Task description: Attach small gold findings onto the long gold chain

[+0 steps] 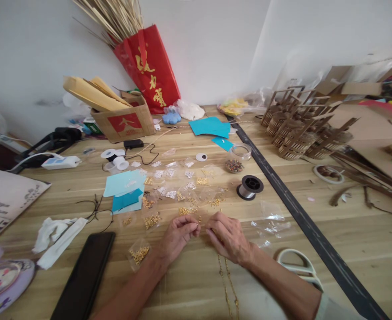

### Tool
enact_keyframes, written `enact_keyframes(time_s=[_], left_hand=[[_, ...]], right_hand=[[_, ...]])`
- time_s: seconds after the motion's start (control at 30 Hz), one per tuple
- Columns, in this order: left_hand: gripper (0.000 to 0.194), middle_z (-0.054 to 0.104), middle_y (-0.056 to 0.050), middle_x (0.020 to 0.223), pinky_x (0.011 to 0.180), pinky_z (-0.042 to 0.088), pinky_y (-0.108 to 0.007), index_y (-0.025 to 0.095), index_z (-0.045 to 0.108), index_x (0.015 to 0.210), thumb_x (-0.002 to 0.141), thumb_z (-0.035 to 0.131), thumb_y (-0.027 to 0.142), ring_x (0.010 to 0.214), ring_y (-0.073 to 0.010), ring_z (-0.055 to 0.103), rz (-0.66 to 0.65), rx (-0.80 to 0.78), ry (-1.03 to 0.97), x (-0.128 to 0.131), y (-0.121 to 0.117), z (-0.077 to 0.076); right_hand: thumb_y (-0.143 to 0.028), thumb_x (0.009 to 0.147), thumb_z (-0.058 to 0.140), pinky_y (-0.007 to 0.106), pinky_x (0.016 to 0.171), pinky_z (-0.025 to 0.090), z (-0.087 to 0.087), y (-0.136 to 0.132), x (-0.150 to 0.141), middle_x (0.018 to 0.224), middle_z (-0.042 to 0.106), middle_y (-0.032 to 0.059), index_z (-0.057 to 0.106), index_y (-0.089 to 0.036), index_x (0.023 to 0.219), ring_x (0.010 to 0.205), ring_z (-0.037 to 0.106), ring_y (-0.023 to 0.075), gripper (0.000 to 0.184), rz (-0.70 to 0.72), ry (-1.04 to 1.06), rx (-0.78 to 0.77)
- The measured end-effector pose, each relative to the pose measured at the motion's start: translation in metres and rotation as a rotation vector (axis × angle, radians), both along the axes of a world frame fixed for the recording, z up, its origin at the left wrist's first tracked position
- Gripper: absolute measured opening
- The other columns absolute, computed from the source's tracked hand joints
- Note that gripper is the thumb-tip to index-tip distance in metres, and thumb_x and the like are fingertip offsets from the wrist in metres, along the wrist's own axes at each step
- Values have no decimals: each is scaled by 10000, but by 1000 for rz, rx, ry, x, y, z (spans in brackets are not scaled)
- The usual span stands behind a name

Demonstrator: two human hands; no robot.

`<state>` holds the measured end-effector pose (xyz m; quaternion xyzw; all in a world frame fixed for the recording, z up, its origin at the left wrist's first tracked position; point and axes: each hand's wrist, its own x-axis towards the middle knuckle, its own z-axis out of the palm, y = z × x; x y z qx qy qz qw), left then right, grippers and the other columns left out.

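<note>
My left hand (182, 233) is closed in a pinch over the table, and whatever its fingertips hold is too small to make out. Close beside it, my right hand (227, 235) has its fingers curled shut. Two strands of a thin gold beaded chain (227, 284) come out from under the right hand and run toward the near edge; the chain's upper end is hidden. Just beyond both hands lie small clear bags of gold findings, including one pile (186, 210) and another (216, 202). A bag of gold pieces (139, 254) lies by my left forearm.
A wire spool (250, 187) and a tub of mixed beads (234, 166) stand beyond my right hand. White-handled scissors (298, 264) lie by my right forearm, a black phone (84, 275) at left. Small wooden baskets (296, 140) crowd the far right.
</note>
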<state>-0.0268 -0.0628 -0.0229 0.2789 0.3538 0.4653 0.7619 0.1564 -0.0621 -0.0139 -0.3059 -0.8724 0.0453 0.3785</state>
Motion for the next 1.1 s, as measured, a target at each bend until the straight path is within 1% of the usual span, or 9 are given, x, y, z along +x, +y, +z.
enact_keyframes(time_s=[0.1, 0.23, 0.43, 0.6, 0.67, 0.77, 0.93, 1.1], left_hand=[[157, 648, -19, 596, 592, 416, -220, 116, 691, 647, 591, 807, 207, 568, -94, 550, 5, 6, 9, -1, 0, 2], [179, 637, -17, 573, 573, 414, -214, 109, 684, 634, 575, 817, 213, 550, -90, 540, 24, -26, 6, 1, 0, 6], [217, 635, -13, 550, 535, 426, -192, 110, 679, 611, 524, 848, 214, 523, -82, 542, 74, -131, -79, 8, -3, 13], [235, 651, -10, 567, 533, 454, -184, 111, 686, 636, 488, 861, 165, 528, -82, 566, 118, -242, -154, 9, -4, 13], [239, 657, -10, 576, 537, 462, -181, 112, 688, 649, 489, 859, 159, 532, -80, 572, 122, -260, -161, 9, -5, 13], [244, 660, -11, 578, 532, 457, -178, 113, 682, 652, 491, 857, 169, 533, -80, 574, 116, -224, -132, 8, -3, 14], [225, 665, -23, 585, 548, 446, -195, 109, 649, 606, 519, 837, 197, 530, -85, 568, 99, -117, -3, 4, 1, 16], [224, 680, -32, 621, 583, 451, -218, 115, 637, 598, 527, 826, 211, 561, -101, 579, 92, -37, 110, 0, 2, 16]], right_hand=[[-132, 899, 459, 259, 568, 389, 1, 0, 0, 760, 596, 45, 540, -171, 899, 685, 531, 151, 89, -7, -4, 14], [-141, 901, 464, 258, 564, 386, 1, 0, -1, 753, 596, 41, 544, -167, 898, 680, 527, 150, 85, -7, -13, 24], [-141, 908, 462, 250, 565, 389, 3, 2, -2, 753, 594, 40, 540, -161, 900, 679, 522, 145, 81, 3, 1, 31], [-149, 913, 449, 254, 568, 389, 4, 2, -2, 752, 583, 44, 527, -167, 886, 675, 519, 150, 84, -1, 4, 18], [-143, 912, 445, 253, 562, 383, 4, 2, -3, 744, 576, 41, 521, -172, 878, 670, 515, 150, 88, -6, 17, 4], [-128, 907, 441, 247, 570, 387, 3, 3, -2, 752, 571, 37, 511, -176, 883, 677, 517, 144, 88, -10, 53, -38], [-157, 913, 435, 248, 575, 392, -2, 4, 0, 774, 561, 37, 506, -185, 902, 684, 524, 143, 77, -22, 86, -162], [-167, 913, 439, 258, 581, 398, -4, 7, 0, 775, 544, 36, 498, -188, 897, 671, 508, 142, 64, -24, 177, -264]])
